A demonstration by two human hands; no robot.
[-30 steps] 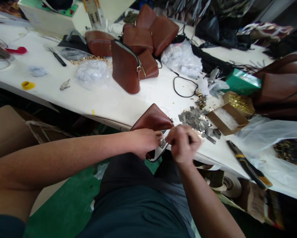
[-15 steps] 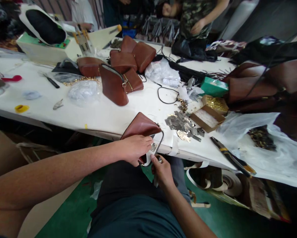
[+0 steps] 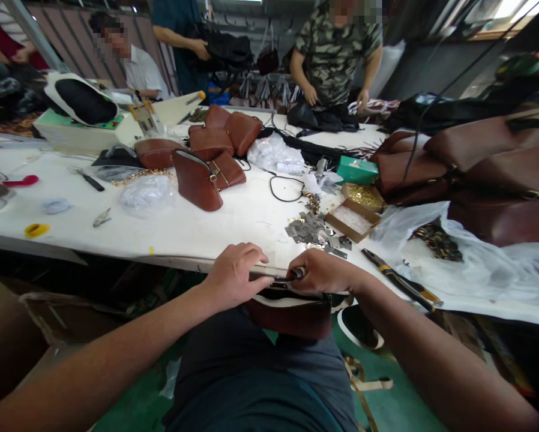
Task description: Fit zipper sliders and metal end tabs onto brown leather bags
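Note:
A brown leather bag (image 3: pixel 290 318) rests on my lap at the table edge, its pale-lined mouth facing up. My left hand (image 3: pixel 236 276) is at its left side, fingers stretched out and apart, with the thumb touching the far rim. My right hand (image 3: pixel 323 270) is closed around a grey metal tool (image 3: pixel 298 273) at the bag's mouth. Most of that tool is hidden in the fist, so its kind does not show. A dark strip of metal lies along the rim between both hands.
On the white table (image 3: pixel 116 231) lie flat metal plates (image 3: pixel 317 231), an open box (image 3: pixel 353 219), black-and-yellow pliers (image 3: pixel 400 279) and a plastic bag of fittings (image 3: pixel 438 240). Further back are brown bags (image 3: pixel 200 180) and a green box (image 3: pixel 357 170). Co-workers (image 3: pixel 337 54) stand across the table.
The bag has turned and come down onto my lap, mouth upward. My left hand has lifted off its side and spread. My right hand has moved up, still gripping the tool. The view tilted up.

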